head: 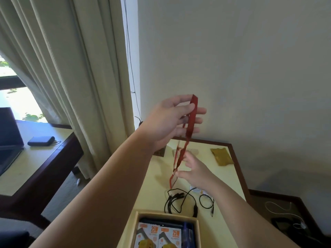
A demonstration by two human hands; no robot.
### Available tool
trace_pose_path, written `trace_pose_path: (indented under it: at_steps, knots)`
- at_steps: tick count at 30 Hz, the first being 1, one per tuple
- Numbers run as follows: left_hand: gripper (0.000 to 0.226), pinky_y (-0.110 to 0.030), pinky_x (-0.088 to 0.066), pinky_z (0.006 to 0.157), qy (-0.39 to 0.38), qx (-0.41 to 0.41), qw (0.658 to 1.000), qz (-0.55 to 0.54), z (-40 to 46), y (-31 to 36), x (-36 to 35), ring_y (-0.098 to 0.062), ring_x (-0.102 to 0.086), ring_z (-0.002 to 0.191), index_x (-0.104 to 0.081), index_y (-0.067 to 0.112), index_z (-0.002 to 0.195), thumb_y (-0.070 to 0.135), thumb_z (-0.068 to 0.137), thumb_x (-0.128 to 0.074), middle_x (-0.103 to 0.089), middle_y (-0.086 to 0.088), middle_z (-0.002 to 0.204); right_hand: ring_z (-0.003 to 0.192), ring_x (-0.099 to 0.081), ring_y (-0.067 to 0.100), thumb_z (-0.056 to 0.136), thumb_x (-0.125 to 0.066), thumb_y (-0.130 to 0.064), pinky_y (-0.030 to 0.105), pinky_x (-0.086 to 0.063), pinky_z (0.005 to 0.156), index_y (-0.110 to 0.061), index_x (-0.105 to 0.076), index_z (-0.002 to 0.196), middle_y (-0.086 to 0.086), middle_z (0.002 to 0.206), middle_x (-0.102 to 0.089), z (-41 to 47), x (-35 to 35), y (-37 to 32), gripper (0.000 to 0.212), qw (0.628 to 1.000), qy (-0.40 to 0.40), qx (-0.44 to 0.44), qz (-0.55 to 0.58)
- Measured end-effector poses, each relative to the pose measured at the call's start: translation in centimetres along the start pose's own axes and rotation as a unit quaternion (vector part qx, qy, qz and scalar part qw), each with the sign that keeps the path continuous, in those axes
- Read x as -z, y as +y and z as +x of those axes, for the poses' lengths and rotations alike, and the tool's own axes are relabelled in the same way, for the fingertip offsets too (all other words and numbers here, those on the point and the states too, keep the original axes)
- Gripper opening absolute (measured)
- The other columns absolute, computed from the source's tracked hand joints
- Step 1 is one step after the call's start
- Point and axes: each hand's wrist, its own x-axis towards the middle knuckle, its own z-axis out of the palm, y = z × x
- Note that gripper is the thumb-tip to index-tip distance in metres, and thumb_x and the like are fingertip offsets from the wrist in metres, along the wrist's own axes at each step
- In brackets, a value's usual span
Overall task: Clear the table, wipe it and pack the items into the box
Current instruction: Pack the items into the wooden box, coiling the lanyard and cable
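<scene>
My left hand [172, 120] is raised above the pale yellow table [161, 178] and holds the top loop of a red lanyard [191, 122] between thumb and fingers. The strap hangs down toward the table. Lower down, my right hand [193, 171] pinches the lanyard's lower part with its fingertips. At the table's near edge sits an open cardboard box [134, 228] holding two charger packs marked 25W [165, 236]. A tangle of black cables [180, 201] lies on the table in front of the box, and a white cable [196, 189] lies partly hidden behind my right wrist.
A yellow-brown cloth [221, 156] lies at the table's far right. A small brown item [160, 152] sits behind my left wrist. The wall stands behind the table and curtains hang at the left. A second table [32, 167] at the left holds a dark pouch [41, 141].
</scene>
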Motion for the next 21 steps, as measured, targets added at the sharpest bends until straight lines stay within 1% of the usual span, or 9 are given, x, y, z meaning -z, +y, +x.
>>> trace_pose_path:
  at_steps: [3,5,8,10,12,15,17,19,21]
  knots:
    - [0.038,-0.049,-0.063,0.087,-0.046,-0.017,0.998,-0.033,-0.5,2.6,-1.1,-0.03,-0.076,0.107,-0.052,0.01,0.143,0.007,0.106,-0.059,-0.076,-0.014,0.121,0.143,-0.043,0.015,0.077,-0.082,-0.055,0.042,-0.038,0.111,-0.057,-0.025,0.147,-0.015,0.152,-0.045,-0.8,-1.8,-0.8,0.09,0.999,0.025,-0.031,-0.016]
    - [0.037,-0.053,-0.062,0.089,-0.075,-0.027,0.996,-0.046,-1.1,4.1,-2.0,-0.031,-0.075,0.11,-0.052,0.005,0.143,0.002,0.106,-0.057,-0.075,-0.014,0.125,0.13,-0.05,0.009,0.076,-0.078,-0.066,0.038,-0.044,0.106,-0.056,-0.028,0.146,-0.024,0.138,-0.046,-1.4,-3.3,-1.3,0.087,0.998,0.044,-0.046,-0.008]
    - [0.037,-0.057,-0.06,0.095,-0.107,-0.041,0.992,-0.057,-2.1,6.0,-2.8,-0.033,-0.073,0.116,-0.052,-0.002,0.142,-0.004,0.105,-0.054,-0.072,-0.015,0.132,0.085,-0.065,-0.005,0.091,-0.067,-0.062,0.022,-0.049,0.08,-0.057,-0.046,0.123,-0.032,0.104,-0.056,-1.9,-5.6,-2.6,0.039,0.997,0.052,-0.049,0.009]
    - [0.04,-0.057,-0.057,0.101,-0.108,-0.055,0.991,-0.058,-2.7,7.0,-2.5,-0.034,-0.071,0.119,-0.05,-0.002,0.144,-0.005,0.104,-0.054,-0.069,-0.015,0.136,0.083,-0.066,0.0,0.103,-0.055,-0.052,0.022,-0.051,0.079,-0.044,-0.06,0.12,-0.025,0.099,-0.065,-2.3,-6.7,-3.7,0.019,0.997,0.055,-0.044,0.008]
    - [0.047,-0.055,-0.055,0.104,-0.081,-0.066,0.993,-0.055,-3.2,7.7,-1.5,-0.033,-0.071,0.12,-0.045,0.0,0.148,-0.004,0.103,-0.057,-0.069,-0.014,0.136,0.091,-0.072,0.007,0.11,-0.047,-0.043,0.025,-0.057,0.081,-0.032,-0.068,0.114,-0.016,0.095,-0.076,-3.0,-7.0,-4.8,0.024,0.997,0.052,-0.056,0.025]
    - [0.05,-0.047,-0.055,0.106,0.003,-0.057,0.998,-0.023,-3.2,7.3,1.2,-0.029,-0.071,0.12,-0.046,0.007,0.15,0.002,0.103,-0.062,-0.072,-0.013,0.133,0.081,-0.079,0.017,0.113,-0.042,-0.037,0.031,-0.064,0.07,-0.023,-0.064,0.114,-0.005,0.09,-0.082,-4.3,-6.2,-7.0,0.026,0.993,0.042,-0.047,0.096]
    - [0.048,-0.046,-0.055,0.107,0.058,-0.019,0.998,0.027,-3.0,5.6,3.3,-0.026,-0.072,0.111,-0.049,0.012,0.15,0.009,0.104,-0.064,-0.072,-0.016,0.13,0.08,-0.08,0.026,0.113,-0.043,-0.035,0.033,-0.064,0.065,-0.019,-0.062,0.116,0.004,0.092,-0.082,-5.0,-5.0,-8.9,0.026,0.986,0.049,-0.034,0.157]
    - [0.045,-0.047,-0.057,0.104,0.108,0.026,0.989,0.102,-2.7,2.8,5.4,-0.025,-0.07,0.098,-0.052,0.013,0.148,0.019,0.106,-0.063,-0.073,-0.016,0.121,0.081,-0.08,0.033,0.112,-0.045,-0.031,0.037,-0.063,0.063,-0.015,-0.063,0.118,0.011,0.095,-0.081,-5.6,-3.5,-10.9,0.024,0.976,0.054,-0.023,0.209]
    - [0.044,-0.048,-0.061,0.091,0.125,0.071,0.975,0.17,-2.9,-0.7,7.2,-0.028,-0.069,0.092,-0.054,0.011,0.145,0.033,0.108,-0.058,-0.07,-0.014,0.111,0.078,-0.079,0.036,0.111,-0.046,-0.023,0.036,-0.061,0.058,-0.012,-0.063,0.119,0.016,0.097,-0.08,-6.1,-1.9,-12.7,0.022,0.967,0.048,-0.004,0.251]
